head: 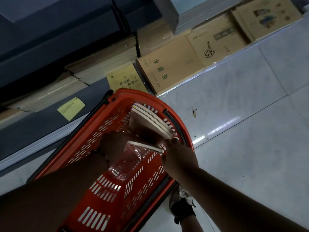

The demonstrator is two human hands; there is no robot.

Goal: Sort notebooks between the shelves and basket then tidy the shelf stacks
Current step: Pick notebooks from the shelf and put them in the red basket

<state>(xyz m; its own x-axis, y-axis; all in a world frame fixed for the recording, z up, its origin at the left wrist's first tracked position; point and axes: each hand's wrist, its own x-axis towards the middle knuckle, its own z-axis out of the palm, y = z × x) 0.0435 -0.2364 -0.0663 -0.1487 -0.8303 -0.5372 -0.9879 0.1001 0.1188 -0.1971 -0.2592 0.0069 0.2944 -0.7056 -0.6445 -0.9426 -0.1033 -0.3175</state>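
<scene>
Single head view, tilted, looking steeply down, close over red basket (170, 104), low shelf (50, 131) beyond

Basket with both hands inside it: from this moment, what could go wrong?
1. The notebooks lean upright against the far wall of the red basket; as the right hand and left hand pull at them, they may topple or fan out.
2. Loose clear plastic wrap on the basket floor could snag or slide under the books.
3. A small object on the floor tiles and the close-set basket are possible trip hazards.
</scene>
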